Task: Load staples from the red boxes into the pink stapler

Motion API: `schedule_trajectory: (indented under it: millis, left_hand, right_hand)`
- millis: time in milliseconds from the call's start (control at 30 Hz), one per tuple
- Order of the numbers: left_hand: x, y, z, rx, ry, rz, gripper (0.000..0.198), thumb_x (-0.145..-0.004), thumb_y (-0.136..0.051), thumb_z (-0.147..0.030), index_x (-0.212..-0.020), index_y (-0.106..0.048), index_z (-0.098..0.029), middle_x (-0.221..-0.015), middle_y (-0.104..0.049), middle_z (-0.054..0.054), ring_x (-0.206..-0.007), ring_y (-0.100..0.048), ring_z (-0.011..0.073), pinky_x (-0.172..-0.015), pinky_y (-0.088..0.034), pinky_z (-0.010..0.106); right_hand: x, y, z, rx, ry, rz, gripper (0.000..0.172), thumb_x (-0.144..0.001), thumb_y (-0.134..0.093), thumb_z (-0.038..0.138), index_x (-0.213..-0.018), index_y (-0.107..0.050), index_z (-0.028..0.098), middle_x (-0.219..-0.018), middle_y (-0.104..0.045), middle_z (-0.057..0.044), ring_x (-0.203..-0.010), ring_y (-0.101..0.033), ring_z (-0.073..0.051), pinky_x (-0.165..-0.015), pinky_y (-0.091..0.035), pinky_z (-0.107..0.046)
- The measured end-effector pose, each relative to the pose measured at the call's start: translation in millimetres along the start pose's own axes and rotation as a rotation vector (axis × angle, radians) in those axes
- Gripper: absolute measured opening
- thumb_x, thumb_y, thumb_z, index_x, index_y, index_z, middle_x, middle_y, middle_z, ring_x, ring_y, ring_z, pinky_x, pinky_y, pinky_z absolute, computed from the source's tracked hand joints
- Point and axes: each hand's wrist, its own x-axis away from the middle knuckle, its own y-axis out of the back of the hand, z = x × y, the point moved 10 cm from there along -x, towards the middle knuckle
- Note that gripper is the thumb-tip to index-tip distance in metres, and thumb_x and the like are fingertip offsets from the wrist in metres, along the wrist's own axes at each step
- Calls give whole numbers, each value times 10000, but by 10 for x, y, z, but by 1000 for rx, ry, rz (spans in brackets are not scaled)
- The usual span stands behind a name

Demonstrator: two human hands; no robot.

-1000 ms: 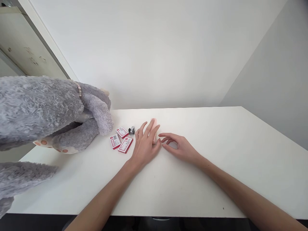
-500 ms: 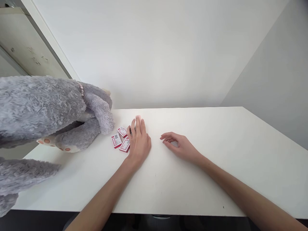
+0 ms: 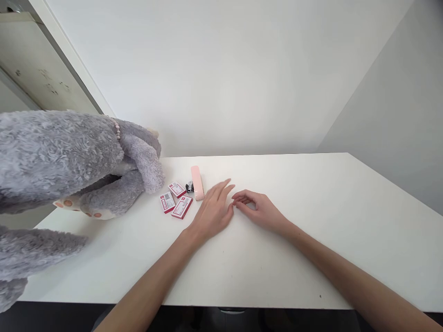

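Note:
My left hand [image 3: 216, 207] is over the table with its fingers stretched and apart; its thumb comes up to the fingertips of my right hand. My right hand [image 3: 258, 210] rests on its side, fingers curled and thumb tip close to the index tip. Whatever may be in that pinch is too small to make out. Beyond my left hand lies a pink stapler [image 3: 197, 180], with a small black object [image 3: 189, 186] against its left side. Three small red-and-white boxes [image 3: 182, 207] lie grouped to the left of these.
A large grey plush toy [image 3: 69, 152] takes up the left side, one arm and its feet reaching over the white table [image 3: 294, 258]. A white wall [image 3: 221, 78] runs along the table's back edge. A small dark speck [image 3: 320, 296] shows near the front edge.
My left hand has moved right, away from above the stapler to beside my right hand, uncovering the stapler and black object. My right hand has stayed nearly in place.

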Motion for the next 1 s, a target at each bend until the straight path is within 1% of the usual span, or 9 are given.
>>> schedule_trajectory:
  millis: [67,133,200,300,467,567,767,900,1000]
  left_hand:
    - [28,-101,-57,120,-25,102,525,-1002,-472,-251,-1518,-378,-240,-1533,-523,104,-1405,-511,257,-1130,-480,470]
    - [50,-154,-83,199,-14,170,550,-1001,-490,-268,-1535,-358,-258,-1449,-603,86,-1337,-571,260,-1077,-518,450]
    - [53,-151,-98,243,10,194,526,-1005,-491,-274,-1519,-381,-264,-1389,-644,75,-1293,-598,264,-1039,-533,433]
    - [31,-121,-138,283,28,218,422,-1021,-451,-263,-1443,-455,-271,-1292,-687,62,-1206,-638,254,-988,-539,409]
    - [-6,-74,-187,326,28,226,305,-1028,-407,-230,-1306,-524,-273,-1197,-710,49,-1123,-661,235,-956,-527,385]
    - [-10,-66,-192,340,26,224,283,-1029,-381,-215,-1261,-536,-268,-1163,-714,46,-1082,-670,225,-955,-522,376]
    - [-21,-45,-207,332,20,218,281,-1027,-368,-214,-1239,-545,-266,-1147,-719,45,-1041,-678,223,-950,-523,380]
    - [-28,-38,-216,330,20,221,315,-1034,-353,-231,-1276,-550,-272,-1156,-721,52,-1042,-681,233,-945,-528,392]
    - [-27,-36,-210,317,20,218,355,-1037,-357,-240,-1340,-534,-282,-1168,-721,55,-1059,-680,241,-937,-535,396]
  right_hand:
    - [4,-15,26,-5,1,13,182,-978,-555,334,-1062,-702,268,-1049,-762,-27,-987,-712,-210,-907,-571,-392]
    - [8,-30,43,-8,-3,27,172,-977,-537,319,-989,-701,267,-1003,-762,-21,-952,-712,-211,-877,-574,-386]
    - [9,-33,53,-6,-8,30,172,-973,-526,299,-944,-693,266,-964,-761,-12,-923,-710,-208,-856,-570,-378]
    - [8,-28,60,6,-8,27,168,-963,-525,279,-941,-691,267,-949,-760,-3,-902,-703,-204,-832,-560,-364]
    - [7,-29,56,30,-2,25,180,-967,-520,279,-958,-700,269,-939,-754,2,-881,-690,-200,-773,-539,-345]
    - [9,-33,50,39,-2,26,182,-971,-521,292,-967,-702,271,-937,-755,0,-873,-689,-202,-744,-531,-339]
    - [3,-34,44,37,-1,24,176,-972,-528,297,-963,-703,273,-952,-760,0,-887,-697,-203,-802,-547,-358]
    - [-5,-35,33,37,-3,25,174,-971,-530,296,-963,-702,273,-955,-762,0,-893,-701,-204,-816,-553,-363]
    - [-6,-31,36,36,2,24,173,-970,-530,305,-950,-697,267,-954,-764,-7,-894,-704,-207,-818,-556,-368]
